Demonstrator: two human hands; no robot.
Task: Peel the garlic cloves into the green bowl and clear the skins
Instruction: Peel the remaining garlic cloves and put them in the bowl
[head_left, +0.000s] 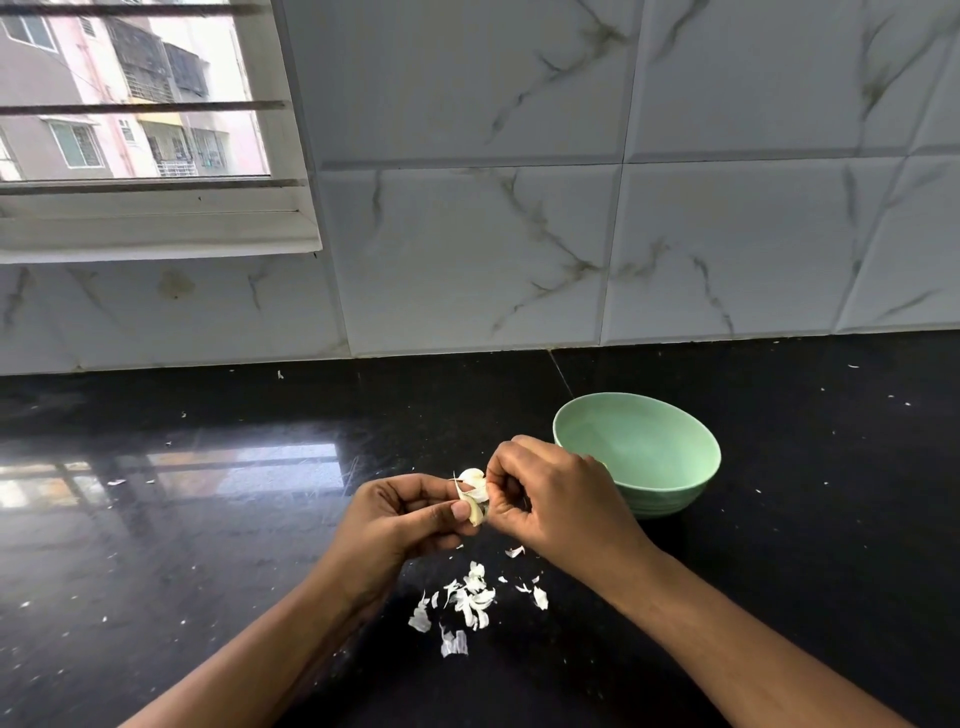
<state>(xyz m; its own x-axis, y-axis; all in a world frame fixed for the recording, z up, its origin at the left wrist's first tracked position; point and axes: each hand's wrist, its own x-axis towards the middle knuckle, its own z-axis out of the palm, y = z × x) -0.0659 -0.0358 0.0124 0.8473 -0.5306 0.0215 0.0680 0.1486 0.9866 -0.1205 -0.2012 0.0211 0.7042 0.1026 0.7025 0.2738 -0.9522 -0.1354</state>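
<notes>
A small clump of garlic cloves (474, 491) with loose papery skin is held above the black counter, between both hands. My left hand (400, 519) pinches it from the left with thumb and fingers. My right hand (550, 499) grips its right side, fingers curled. The green bowl (670, 467) stands just right of and behind my right hand; what I see of its inside holds nothing. A scatter of white garlic skins (470, 603) lies on the counter below my hands.
The glossy black counter (208, 519) runs back to a white marble-tiled wall (571, 208). A window (135, 104) sits at the upper left. Tiny skin flecks dot the counter on both sides.
</notes>
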